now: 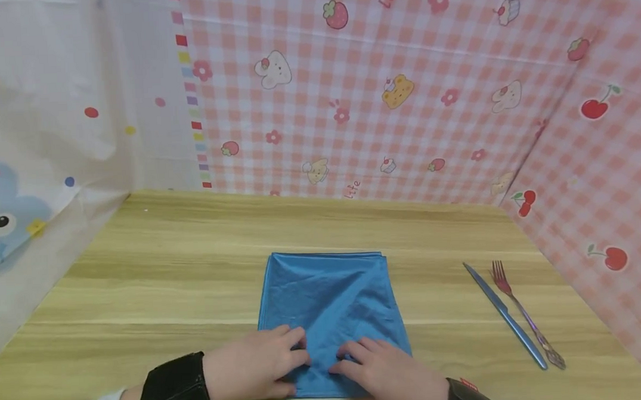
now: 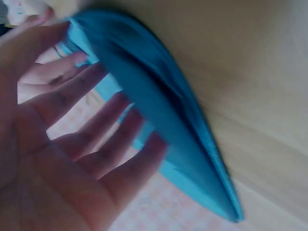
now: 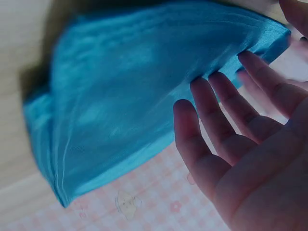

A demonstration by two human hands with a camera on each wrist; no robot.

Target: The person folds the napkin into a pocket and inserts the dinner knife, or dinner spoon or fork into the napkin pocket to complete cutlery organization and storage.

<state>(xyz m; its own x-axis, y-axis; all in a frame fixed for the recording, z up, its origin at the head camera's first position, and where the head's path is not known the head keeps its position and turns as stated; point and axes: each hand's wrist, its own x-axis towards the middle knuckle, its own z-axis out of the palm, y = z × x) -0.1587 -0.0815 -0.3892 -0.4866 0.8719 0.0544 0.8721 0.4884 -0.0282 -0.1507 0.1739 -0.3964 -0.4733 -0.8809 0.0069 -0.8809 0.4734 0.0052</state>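
Note:
A blue cloth (image 1: pixel 324 295), folded into a layered square with a soft diagonal crease, lies flat on the wooden table. On its near left part rests my left hand (image 1: pixel 255 364), fingers slightly bent and fingertips on the fabric. My right hand (image 1: pixel 389 370) touches the near right part in the same way, a short gap from the left. In the left wrist view, loosely spread fingers (image 2: pixel 113 113) meet the cloth (image 2: pixel 159 96), whose layered edge shows. Fingertips (image 3: pixel 185 108) press lightly on the smooth top of the cloth (image 3: pixel 120 96) in the right wrist view.
To the right of the cloth lie a table knife (image 1: pixel 505 314) and a fork (image 1: pixel 527 316), side by side at a slant. Pink checked sheeting (image 1: pixel 347 73) walls the table (image 1: pixel 157 273) at the back and right, white printed sheeting (image 1: pixel 53 116) at the left.

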